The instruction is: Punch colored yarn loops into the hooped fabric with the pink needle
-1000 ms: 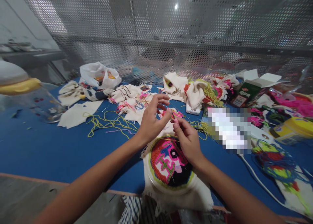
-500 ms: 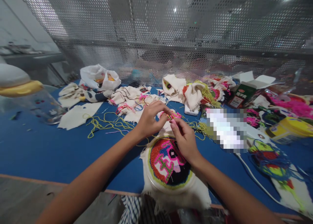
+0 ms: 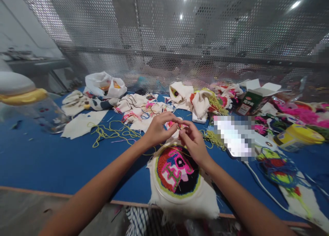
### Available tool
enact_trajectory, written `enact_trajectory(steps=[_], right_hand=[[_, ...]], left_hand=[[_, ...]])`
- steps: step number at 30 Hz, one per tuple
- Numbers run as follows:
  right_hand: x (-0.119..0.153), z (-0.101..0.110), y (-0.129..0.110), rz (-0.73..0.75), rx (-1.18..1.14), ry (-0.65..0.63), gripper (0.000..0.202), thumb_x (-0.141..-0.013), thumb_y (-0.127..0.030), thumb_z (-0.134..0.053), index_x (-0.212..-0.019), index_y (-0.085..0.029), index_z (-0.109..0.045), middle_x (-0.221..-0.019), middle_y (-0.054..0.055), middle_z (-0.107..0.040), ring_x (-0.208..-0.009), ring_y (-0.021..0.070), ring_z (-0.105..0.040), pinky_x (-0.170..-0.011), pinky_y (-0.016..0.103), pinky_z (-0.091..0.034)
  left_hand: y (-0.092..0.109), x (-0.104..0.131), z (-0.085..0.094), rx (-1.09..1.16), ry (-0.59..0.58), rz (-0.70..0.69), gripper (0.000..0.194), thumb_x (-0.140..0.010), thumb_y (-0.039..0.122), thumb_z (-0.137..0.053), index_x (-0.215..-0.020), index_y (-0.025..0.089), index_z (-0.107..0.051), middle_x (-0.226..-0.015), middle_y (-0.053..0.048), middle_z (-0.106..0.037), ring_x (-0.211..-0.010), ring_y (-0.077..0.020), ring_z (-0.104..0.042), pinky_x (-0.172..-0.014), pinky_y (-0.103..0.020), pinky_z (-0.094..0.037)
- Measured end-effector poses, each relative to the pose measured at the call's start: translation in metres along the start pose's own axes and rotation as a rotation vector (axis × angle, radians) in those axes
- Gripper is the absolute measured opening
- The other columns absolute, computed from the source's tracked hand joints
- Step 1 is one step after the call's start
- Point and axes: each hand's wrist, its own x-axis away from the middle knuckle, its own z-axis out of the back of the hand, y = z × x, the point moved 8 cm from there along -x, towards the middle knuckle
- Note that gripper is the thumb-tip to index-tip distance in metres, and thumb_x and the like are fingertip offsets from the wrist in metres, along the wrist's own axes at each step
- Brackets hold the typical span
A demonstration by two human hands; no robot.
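An embroidery hoop (image 3: 177,174) with a red, black and pink yarn design lies on white cloth at the table's front edge. Just beyond it, my left hand (image 3: 161,128) and my right hand (image 3: 194,140) meet at the fingertips. Both are pinched round something small that I cannot make out, hidden between the fingers. Part of my right hand is over the hoop's upper right rim. Yellow-green yarn (image 3: 115,131) lies loose to the left, and a thin strand crosses the top of the hoop.
On the blue table (image 3: 102,170) stand a clear jar (image 3: 48,114) at left and a green box (image 3: 253,100) at right. A lit phone (image 3: 235,136) with a cable, a yellow tub (image 3: 298,136) and yarn bundles lie at right. White cloths and a plastic bag (image 3: 105,85) lie behind.
The fingertips of my two hands have come closer together, and my right index finger has risen toward my left hand. The view has shifted slightly.
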Motion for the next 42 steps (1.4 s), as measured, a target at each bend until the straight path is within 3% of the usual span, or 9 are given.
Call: enact_trajectory(steps=[8,15,19,24,33,42], right_hand=[[0.002,0.006,0.004,0.0,-0.009,0.094,0.025,-0.083,-0.028,-0.049,-0.108,-0.022,-0.05,-0.065,-0.004,-0.045,-0.051,0.0091,-0.043,-0.047,0.023,-0.036],[0.002,0.004,0.0,-0.019,-0.073,0.1,0.029,-0.081,-0.027,-0.053,-0.109,-0.024,-0.05,-0.083,0.0,-0.05,-0.051,0.0077,-0.05,-0.046,0.023,-0.041],[0.002,0.001,0.002,-0.051,-0.155,0.07,0.03,-0.081,-0.027,-0.053,-0.11,-0.023,-0.045,-0.076,-0.003,-0.051,-0.047,0.007,-0.05,-0.043,0.021,-0.04],[0.001,0.001,0.007,-0.061,-0.285,0.063,0.022,-0.08,-0.025,-0.055,-0.097,-0.024,-0.042,-0.068,-0.007,-0.053,-0.041,0.0062,-0.047,-0.04,0.019,-0.035],[0.0,-0.001,0.008,-0.096,-0.34,0.03,0.023,-0.079,-0.026,-0.055,-0.1,-0.024,-0.046,-0.068,-0.006,-0.055,-0.042,0.0055,-0.045,-0.042,0.018,-0.034],[0.001,-0.004,0.011,-0.145,-0.403,0.03,0.015,-0.078,-0.024,-0.055,-0.092,-0.021,-0.051,-0.066,-0.005,-0.056,-0.04,0.005,-0.045,-0.04,0.018,-0.032]], left_hand=[[-0.006,0.003,-0.003,0.076,0.046,0.113,0.018,-0.076,0.009,-0.055,-0.083,0.016,-0.07,-0.08,-0.007,-0.068,-0.075,-0.0146,-0.061,-0.071,-0.028,-0.047],[-0.014,0.007,-0.003,0.112,0.1,0.213,0.015,-0.076,0.014,-0.057,-0.084,0.016,-0.07,-0.08,-0.006,-0.069,-0.075,-0.0146,-0.061,-0.071,-0.027,-0.047],[-0.027,0.01,-0.009,0.262,0.076,0.36,0.015,-0.075,0.02,-0.06,-0.085,0.013,-0.069,-0.083,-0.008,-0.07,-0.076,-0.0161,-0.062,-0.069,-0.027,-0.047],[-0.04,0.018,-0.02,0.507,0.081,0.514,0.018,-0.07,0.024,-0.066,-0.083,0.012,-0.066,-0.081,-0.007,-0.068,-0.072,-0.015,-0.062,-0.068,-0.026,-0.047],[-0.042,0.018,-0.018,0.562,0.16,0.48,0.025,-0.069,0.019,-0.067,-0.091,0.016,-0.056,-0.081,-0.002,-0.061,-0.075,-0.0116,-0.058,-0.068,-0.022,-0.044],[-0.04,0.015,-0.021,0.6,0.094,0.483,0.027,-0.07,0.02,-0.065,-0.095,0.016,-0.055,-0.077,0.0,-0.056,-0.072,-0.0098,-0.054,-0.066,-0.021,-0.041]])
